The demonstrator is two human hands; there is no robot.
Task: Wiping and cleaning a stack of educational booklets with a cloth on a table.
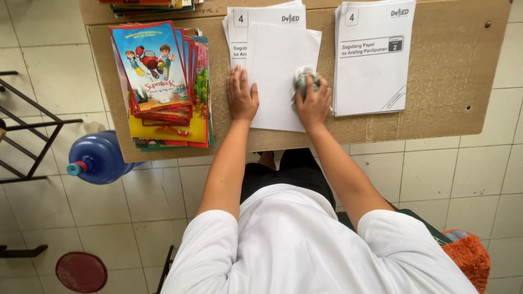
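1. Brown desk (436, 98) — colourful book stack (163, 87) at nine o'clock.
2. Blank white sheet (278, 65) lies centre, on a printed pile.
3. Left hand (241, 98) rests flat, fingers released, on the sheet's nine o'clock edge.
4. Right hand (313, 103) — fingers clenched around a crumpled cloth (303, 79).

floor (463, 179): pale tiles | table (447, 103): brown board | left: black metal frame (27, 130)

A person's left hand (241, 98) flattens a blank white sheet (279, 73) on a brown table (447, 92) while the right hand (312, 102) presses a crumpled grey-green wad (303, 79) (colourful booklets (160, 81) stacked alongside).
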